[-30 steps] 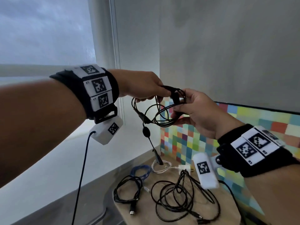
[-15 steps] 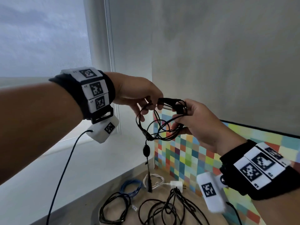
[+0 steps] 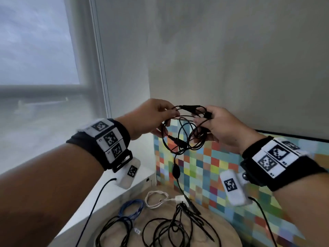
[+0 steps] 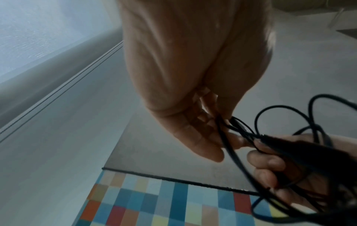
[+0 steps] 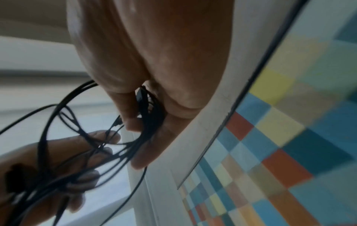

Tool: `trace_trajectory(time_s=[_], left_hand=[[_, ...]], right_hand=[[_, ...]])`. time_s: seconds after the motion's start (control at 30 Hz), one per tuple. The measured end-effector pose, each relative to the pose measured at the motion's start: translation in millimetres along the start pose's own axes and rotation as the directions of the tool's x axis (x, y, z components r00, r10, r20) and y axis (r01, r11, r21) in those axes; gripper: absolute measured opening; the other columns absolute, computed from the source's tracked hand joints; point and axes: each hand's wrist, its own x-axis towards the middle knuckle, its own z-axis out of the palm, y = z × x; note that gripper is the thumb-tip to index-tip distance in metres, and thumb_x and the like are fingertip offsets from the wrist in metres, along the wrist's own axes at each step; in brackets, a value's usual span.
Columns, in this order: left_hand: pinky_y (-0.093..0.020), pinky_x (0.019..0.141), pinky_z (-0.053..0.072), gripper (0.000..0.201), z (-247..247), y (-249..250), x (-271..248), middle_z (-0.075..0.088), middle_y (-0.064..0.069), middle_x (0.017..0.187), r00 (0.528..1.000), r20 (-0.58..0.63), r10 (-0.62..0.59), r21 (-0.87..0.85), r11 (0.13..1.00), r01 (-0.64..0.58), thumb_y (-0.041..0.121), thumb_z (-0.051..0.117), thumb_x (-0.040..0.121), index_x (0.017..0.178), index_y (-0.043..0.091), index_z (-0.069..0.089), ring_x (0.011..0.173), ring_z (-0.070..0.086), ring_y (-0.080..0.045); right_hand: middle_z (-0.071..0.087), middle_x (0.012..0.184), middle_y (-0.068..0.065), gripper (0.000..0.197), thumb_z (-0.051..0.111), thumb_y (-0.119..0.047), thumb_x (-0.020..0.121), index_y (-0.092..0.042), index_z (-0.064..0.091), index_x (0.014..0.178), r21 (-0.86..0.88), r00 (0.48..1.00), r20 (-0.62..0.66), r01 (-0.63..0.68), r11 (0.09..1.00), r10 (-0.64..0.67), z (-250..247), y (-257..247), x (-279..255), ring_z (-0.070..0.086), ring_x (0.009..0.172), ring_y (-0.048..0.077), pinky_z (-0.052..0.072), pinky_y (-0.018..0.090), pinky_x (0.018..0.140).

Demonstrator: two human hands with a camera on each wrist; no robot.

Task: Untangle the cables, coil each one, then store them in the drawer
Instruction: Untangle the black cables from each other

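A grey wall fills the upper right, with a window to its left. Below the wall runs a backsplash of small coloured tiles. At the bottom sits a round wooden table in the corner under the tiles.

Both forearms reach up over the table, each with a black wristband carrying square coded markers and a white camera box beneath. The left hand and the right hand meet in the air in front of the wall, well above the table.

Between them hangs a thin black cable, gathered in several loose loops. The right hand curls its fingers round the bunched loops and a thicker black plug end at the top. The left hand pinches a strand at the loops' left side between thumb and fingertips; the wrist views show both grips, though blurred. One strand drops from the loops, carries a small oval black lump, and runs down to the table.

On the table lie a large loose black coil, a smaller black coil to its left, a blue coil behind that, and a white coil with a white plug near the tiles. No drawer can be made out.
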Motion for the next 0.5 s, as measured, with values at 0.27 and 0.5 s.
trace_trajectory(time_s=[0.27, 0.5], left_hand=[[-0.044, 0.081, 0.061, 0.015, 0, -36, -13, 0.066, -0.002, 0.088, 0.976, -0.218, -0.018, -0.322, 0.945, -0.055, 0.013, 0.063, 0.099, 0.095, 0.017, 0.077, 0.084, 0.065, -0.019], [-0.041, 0.077, 0.061, 0.032, -11, -31, -33, 0.07, -0.008, 0.107, 0.952, -0.305, -0.009, -0.471, 0.871, -0.142, 0.027, 0.071, 0.091, 0.122, 0.027, 0.063, 0.086, 0.07, -0.021]], right_hand=[[0.059, 0.103, 0.02, 0.047, 0.052, 0.02, 0.092, -0.013, 0.057, 0.125, -0.316, 0.981, 0.166, -0.04, 0.948, 0.097, 19, -75, 7, 0.067, 0.086, 0.027, 0.061, 0.035, 0.077], [0.061, 0.105, 0.024, 0.035, 0.045, 0.014, 0.101, -0.005, 0.06, 0.126, -0.256, 0.996, 0.077, 0.056, 0.965, -0.037, 66, -88, 24, 0.074, 0.077, 0.025, 0.065, 0.037, 0.069]])
